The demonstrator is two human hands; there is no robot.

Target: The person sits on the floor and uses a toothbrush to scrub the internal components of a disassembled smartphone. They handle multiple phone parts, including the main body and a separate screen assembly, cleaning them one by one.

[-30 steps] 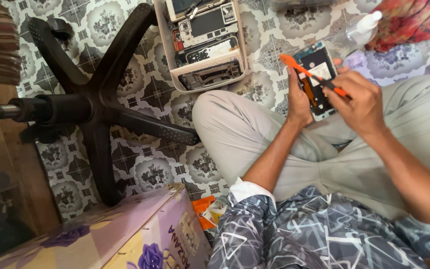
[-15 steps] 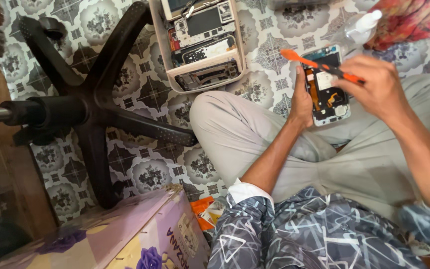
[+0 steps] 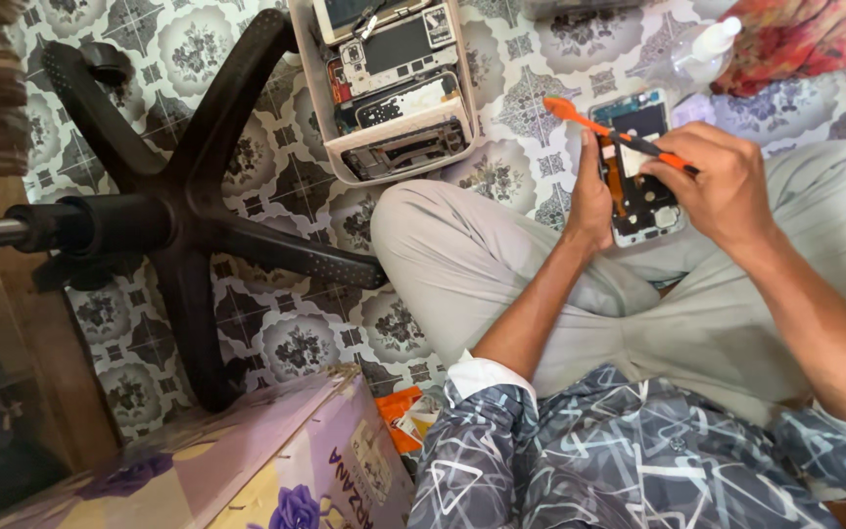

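My left hand (image 3: 590, 196) grips the left edge of an opened smartphone (image 3: 638, 181) with its back cover off and circuit boards showing. It holds the phone above my knee. My right hand (image 3: 722, 181) pinches an orange-handled tool (image 3: 604, 129) with a black shaft. The shaft lies across the phone's upper half, and the orange end points up and left.
A beige tray (image 3: 389, 88) with several dismantled phones lies on the patterned floor tiles ahead. A black chair base (image 3: 178, 211) spreads at the left. A clear bottle (image 3: 702, 51) and red cloth (image 3: 805, 39) sit at the top right. A purple box (image 3: 247, 460) is near my left side.
The phone and both hands sit a little lower and further right in view than a second ago. The orange tool stays across the phone.
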